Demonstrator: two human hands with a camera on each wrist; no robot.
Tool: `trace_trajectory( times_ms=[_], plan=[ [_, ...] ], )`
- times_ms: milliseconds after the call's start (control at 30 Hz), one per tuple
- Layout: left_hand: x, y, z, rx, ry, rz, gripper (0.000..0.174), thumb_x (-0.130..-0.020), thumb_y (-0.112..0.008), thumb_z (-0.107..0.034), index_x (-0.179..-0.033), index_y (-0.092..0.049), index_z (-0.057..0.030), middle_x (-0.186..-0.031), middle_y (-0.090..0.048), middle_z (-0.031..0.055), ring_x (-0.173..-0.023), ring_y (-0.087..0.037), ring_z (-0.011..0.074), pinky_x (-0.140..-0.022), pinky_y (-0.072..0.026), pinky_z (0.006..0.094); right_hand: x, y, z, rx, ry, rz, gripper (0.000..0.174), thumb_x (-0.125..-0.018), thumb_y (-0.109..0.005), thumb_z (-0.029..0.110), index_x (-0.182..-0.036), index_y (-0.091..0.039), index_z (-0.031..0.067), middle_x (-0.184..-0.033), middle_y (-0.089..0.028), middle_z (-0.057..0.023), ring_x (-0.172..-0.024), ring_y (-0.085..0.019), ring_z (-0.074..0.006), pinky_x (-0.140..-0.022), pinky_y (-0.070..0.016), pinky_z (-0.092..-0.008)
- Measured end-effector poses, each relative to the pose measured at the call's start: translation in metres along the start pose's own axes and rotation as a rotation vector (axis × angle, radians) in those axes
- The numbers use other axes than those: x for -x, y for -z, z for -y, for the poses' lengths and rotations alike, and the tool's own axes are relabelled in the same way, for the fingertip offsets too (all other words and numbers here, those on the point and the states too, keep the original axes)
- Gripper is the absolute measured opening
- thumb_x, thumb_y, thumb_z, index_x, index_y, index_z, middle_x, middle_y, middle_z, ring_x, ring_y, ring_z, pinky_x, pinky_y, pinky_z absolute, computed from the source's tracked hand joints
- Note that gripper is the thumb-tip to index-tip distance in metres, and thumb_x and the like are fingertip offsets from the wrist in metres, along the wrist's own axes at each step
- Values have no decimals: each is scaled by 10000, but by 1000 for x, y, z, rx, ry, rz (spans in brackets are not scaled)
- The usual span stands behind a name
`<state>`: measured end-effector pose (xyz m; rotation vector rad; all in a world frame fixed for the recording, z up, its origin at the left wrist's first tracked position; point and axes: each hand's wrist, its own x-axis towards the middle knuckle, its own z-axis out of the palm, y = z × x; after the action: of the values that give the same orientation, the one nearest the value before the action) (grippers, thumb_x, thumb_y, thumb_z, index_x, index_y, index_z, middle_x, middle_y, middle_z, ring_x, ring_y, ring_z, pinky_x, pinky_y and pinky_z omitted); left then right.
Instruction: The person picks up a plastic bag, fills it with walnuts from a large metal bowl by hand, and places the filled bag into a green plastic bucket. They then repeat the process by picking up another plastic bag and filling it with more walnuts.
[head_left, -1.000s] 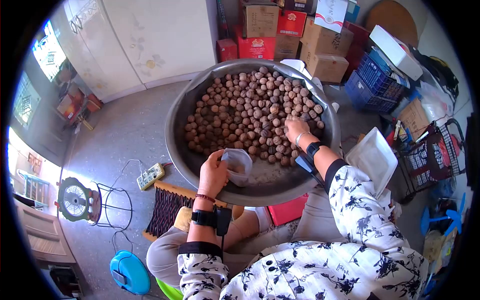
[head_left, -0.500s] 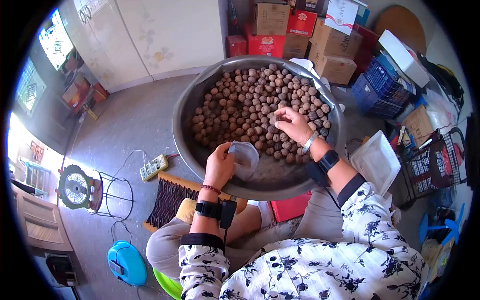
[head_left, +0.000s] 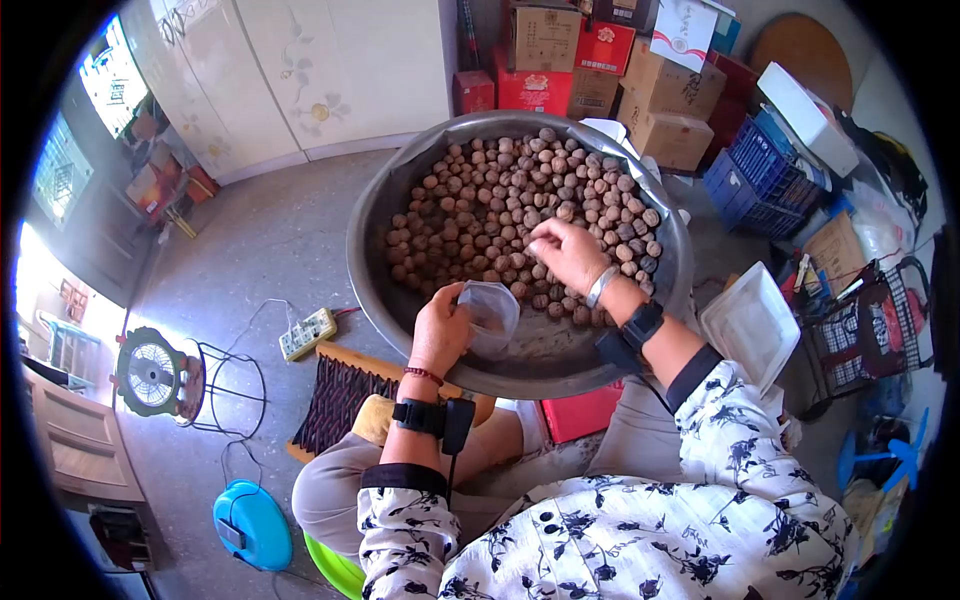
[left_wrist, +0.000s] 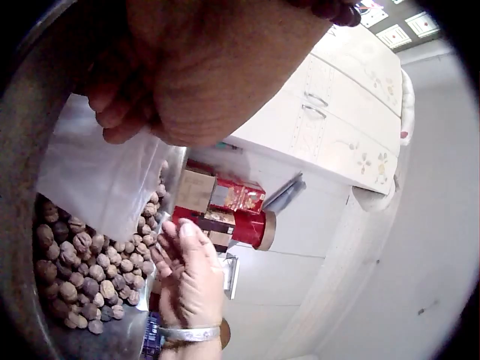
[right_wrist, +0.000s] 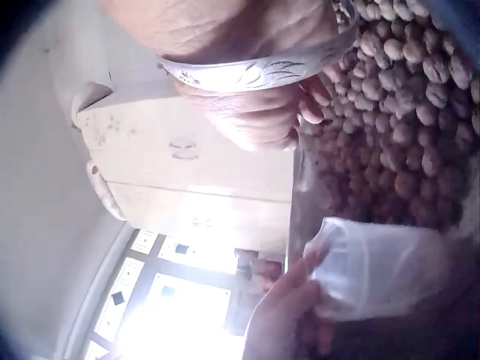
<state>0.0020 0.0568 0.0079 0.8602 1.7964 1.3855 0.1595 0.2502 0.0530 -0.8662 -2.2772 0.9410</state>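
Observation:
The left hand (head_left: 440, 328) grips the rim of a clear plastic bag (head_left: 490, 318) between thumb and fingers, over the near part of a large metal basin (head_left: 368, 290). Many walnuts (head_left: 480, 220) lie in the basin. In the left wrist view the bag (left_wrist: 101, 180) hangs with its side toward the walnuts (left_wrist: 97, 266). The right hand (head_left: 572, 258), with a silver bracelet, hovers above the walnuts, right of the bag. Its fingers are loosely bent, and no walnut shows in the right hand (left_wrist: 191, 277) in the left wrist view.
Cardboard and red boxes (head_left: 665, 110) are stacked behind the basin, with blue crates (head_left: 750, 175) at the right. A white tray (head_left: 752, 325) leans beside the basin. At the left are a fan (head_left: 152, 372), a power strip (head_left: 308, 335) and a blue lid-like object (head_left: 252, 525).
The right hand lifted from the walnuts with one at its fingertips, then shifted slightly left; that walnut no longer shows there. The left hand keeps its grip on the bag.

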Motion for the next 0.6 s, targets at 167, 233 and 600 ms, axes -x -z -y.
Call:
trace_trajectory(
  times_ms=[167, 233, 600],
  plan=[
    [1, 1, 0, -17, 0, 4, 409, -942, -484, -75, -1347, -524, -43, -672, -610, 47, -479, -535, 102, -432, -446, 247, -26, -3, -66, 250, -48, -67, 197, -812, -707, 211, -962, -685, 87, -866, -719, -125, -829, -688, -308, -743, -540, -401],
    [2, 1, -2, -5, 24, 14, 405, -947, -485, -88, -1347, -525, -45, -679, -611, 45, -482, -535, 98, -434, -447, 243, -29, -7, -77, 328, -64, -29, 208, -802, -710, 219, -970, -686, 100, -892, -717, -122, -863, -679, -324, -770, -537, -416],
    [1, 2, 0, -34, 8, 5, 386, -955, -494, -90, -1337, -529, -53, -676, -600, 38, -481, -533, 96, -430, -447, 240, -28, -40, -93, 780, -28, 136, 252, -755, -689, 169, -1007, -682, 158, -1126, -623, -122, -1115, -559, -326, -911, -485, -441]
  ],
)
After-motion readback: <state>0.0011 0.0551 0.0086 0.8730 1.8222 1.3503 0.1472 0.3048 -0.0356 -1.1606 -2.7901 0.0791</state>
